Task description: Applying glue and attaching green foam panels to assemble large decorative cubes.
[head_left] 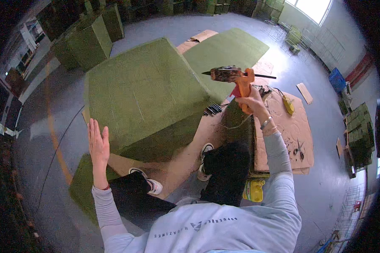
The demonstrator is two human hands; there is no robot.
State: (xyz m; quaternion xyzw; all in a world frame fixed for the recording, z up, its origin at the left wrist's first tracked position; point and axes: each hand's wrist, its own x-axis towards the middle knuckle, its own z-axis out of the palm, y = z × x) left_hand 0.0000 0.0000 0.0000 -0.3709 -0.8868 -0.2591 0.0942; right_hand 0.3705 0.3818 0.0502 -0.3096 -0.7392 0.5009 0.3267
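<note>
A large box covered in green turf-like fabric [145, 90] stands on the floor in front of me. My left hand [98, 143] lies flat, fingers together, against its lower left side. My right hand [251, 101] is raised to the right of the box and grips an orange glue gun [234, 76] by the handle, its nozzle pointing left over the box's right edge. A bundle of dark glue sticks [213, 109] lies on the cardboard just below the gun. My legs and white-soled shoes [150, 181] show beneath the box.
A green fabric sheet [228, 48] lies on brown cardboard behind the box. A cardboard mat [289, 130] with scissors and a yellow tool lies to the right. More green-covered boxes [90, 40] stand at the back left, wire racks at the back right. A yellow object [254, 190] sits by my knee.
</note>
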